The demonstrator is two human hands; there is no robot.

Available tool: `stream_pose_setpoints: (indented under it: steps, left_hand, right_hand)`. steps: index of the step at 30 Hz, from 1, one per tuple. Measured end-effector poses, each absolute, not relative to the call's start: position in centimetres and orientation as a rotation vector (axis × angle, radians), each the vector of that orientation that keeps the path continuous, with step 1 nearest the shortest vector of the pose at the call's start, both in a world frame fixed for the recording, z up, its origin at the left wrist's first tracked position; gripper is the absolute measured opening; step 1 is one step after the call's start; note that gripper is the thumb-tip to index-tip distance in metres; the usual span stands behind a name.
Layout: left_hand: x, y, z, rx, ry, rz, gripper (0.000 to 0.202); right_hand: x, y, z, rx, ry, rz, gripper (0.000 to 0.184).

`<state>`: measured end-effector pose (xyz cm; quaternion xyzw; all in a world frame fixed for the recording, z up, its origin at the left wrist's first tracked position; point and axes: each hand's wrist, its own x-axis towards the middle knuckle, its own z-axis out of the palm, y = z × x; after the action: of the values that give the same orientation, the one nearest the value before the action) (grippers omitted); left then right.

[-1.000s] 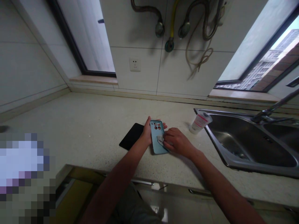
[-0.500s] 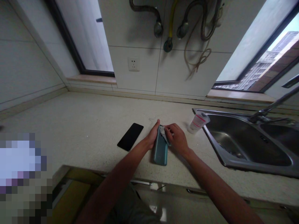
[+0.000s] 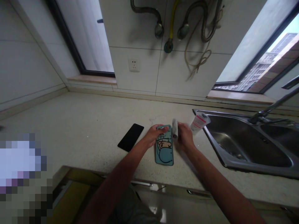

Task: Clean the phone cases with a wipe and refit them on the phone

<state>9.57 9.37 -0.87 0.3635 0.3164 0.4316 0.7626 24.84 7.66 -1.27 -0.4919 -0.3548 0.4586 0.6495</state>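
Note:
A teal phone case [image 3: 164,149] with a cartoon picture lies picture side up on the speckled countertop [image 3: 93,124]. My left hand [image 3: 153,135] rests its fingers on the case's far end and presses it down. Just right of the case, my right hand [image 3: 184,135] pinches a small white wipe [image 3: 175,128] and holds it upright above the counter. A black phone [image 3: 130,141] lies flat to the left of my left hand.
A small white tube with red print [image 3: 199,122] lies tipped at the sink's corner. The steel sink [image 3: 221,155] with its tap [image 3: 268,110] fills the right side. Hoses hang on the tiled wall above a socket [image 3: 134,65]. A blurred patch covers the lower left.
The case was inner side up while my right hand rubbed it with the wipe; it has turned over onto its picture side. My right hand has lifted the wipe off to the right.

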Motion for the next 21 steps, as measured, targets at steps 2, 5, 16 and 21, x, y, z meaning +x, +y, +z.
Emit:
stream_pose_setpoints:
  steps: [2,5,16,21]
  left_hand:
    - [9.4,9.5,-0.9,0.796,0.692,0.885,0.052]
    - [9.3,9.9,-1.1,0.738,0.658,0.895,0.041]
    - [9.3,10.6,-0.7,0.386,0.439,0.909,0.018]
    - [9.8,10.0,-0.8,0.318,0.418,0.82,0.036]
  right_hand:
    - [24.9,7.6,-0.9,-1.124,-0.733,1.096,0.028]
    - [24.4,7.1,-0.2,-1.116,-0.722,1.181,0.031]
    - [21.9,6.0,-1.3,-0.982,-0.851,1.313,0.045]
    - [22.3,6.3,-1.3,-0.977,-0.837,1.29,0.044]
